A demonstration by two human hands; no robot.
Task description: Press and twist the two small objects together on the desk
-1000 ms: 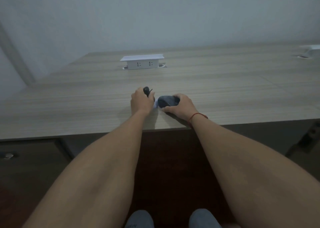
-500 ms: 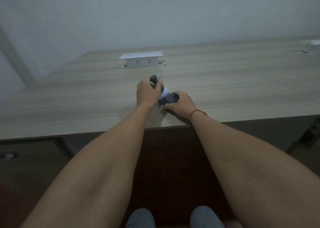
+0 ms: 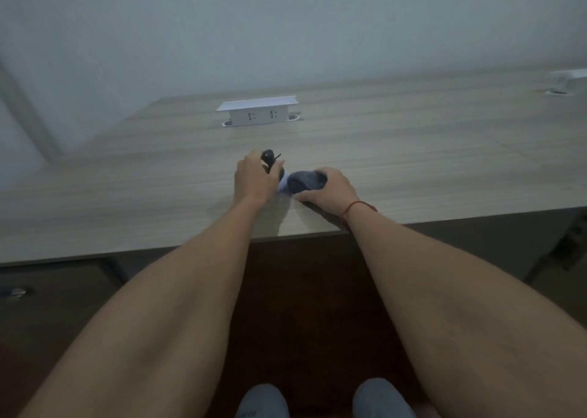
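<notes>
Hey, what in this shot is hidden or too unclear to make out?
Head view only:
- Small black object in the left hand: curled fingers cover most of it.
- Dark grey object: the right hand hides its right side; dim, so its make is unclear.
- White box far right: cut off by the edge.

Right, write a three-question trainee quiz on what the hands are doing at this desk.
1. True or false: the left hand grips a small black object.
2. What does the right hand hold? A) a white mug B) a dark grey rounded object C) a pen
3. Which white item stands on the wooden desk beyond the hands?

Key: 1 true; 2 B; 3 the socket box.
</notes>
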